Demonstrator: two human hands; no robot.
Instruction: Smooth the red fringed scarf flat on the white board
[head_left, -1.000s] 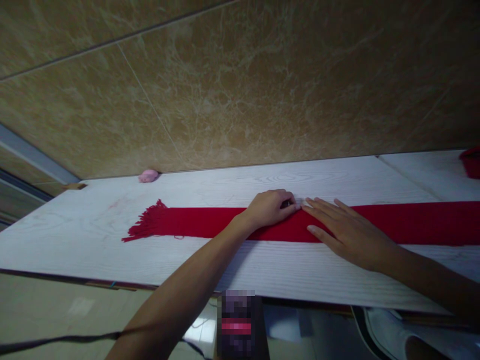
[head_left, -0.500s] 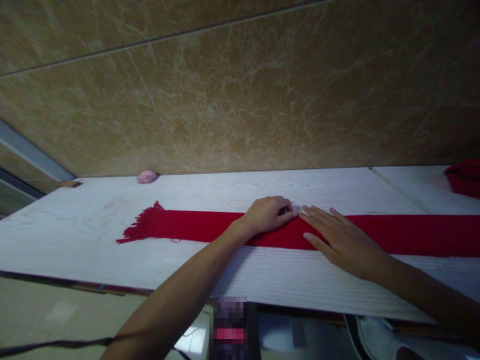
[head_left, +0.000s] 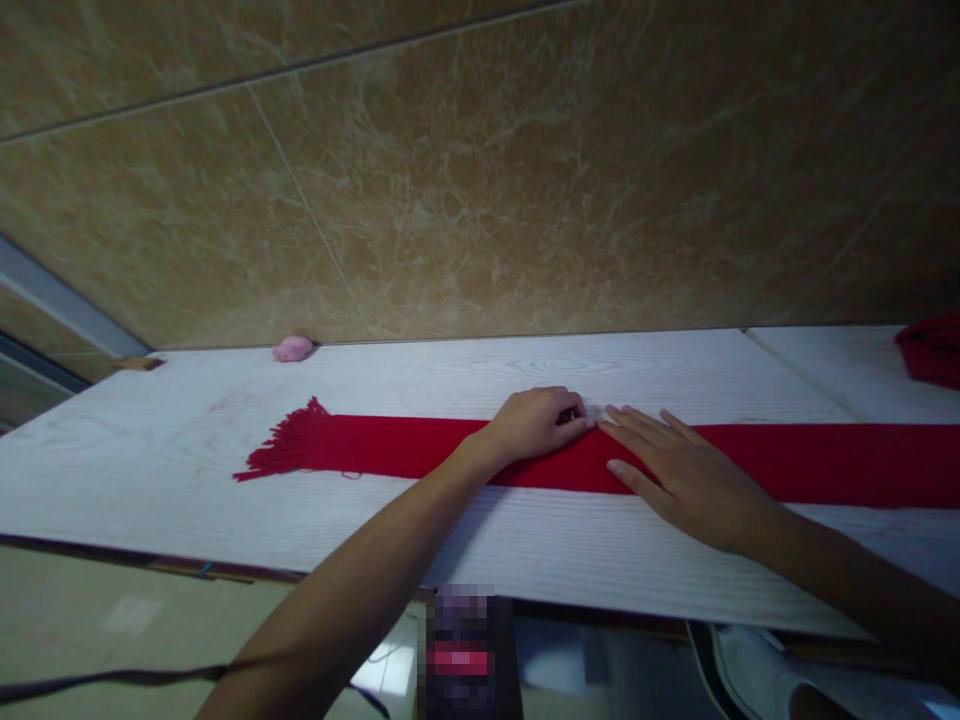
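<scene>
A long red scarf point(head_left: 840, 465) lies stretched flat from left to right, its fringed end point(head_left: 289, 445) at the left and the other end out of view. My left hand point(head_left: 538, 422) rests on it with curled fingers, thumb and fingertips closed at the scarf's far edge. Just to its right, my right hand point(head_left: 679, 475) lies palm down across the cloth, fingers stretched out and thumb apart. The two hands' fingertips nearly meet. What is under the palms is hidden.
The scarf lies on a white wood-grain table point(head_left: 187, 480) set against a brown marbled wall point(head_left: 480, 200). A small pink object point(head_left: 292, 348) sits by the wall. Folded dark red cloth point(head_left: 934, 350) lies at the far right. A dark strap point(head_left: 112, 685) crosses the lower left.
The picture has shifted up very slightly. Both hands and the scarf hold the same places relative to each other.
</scene>
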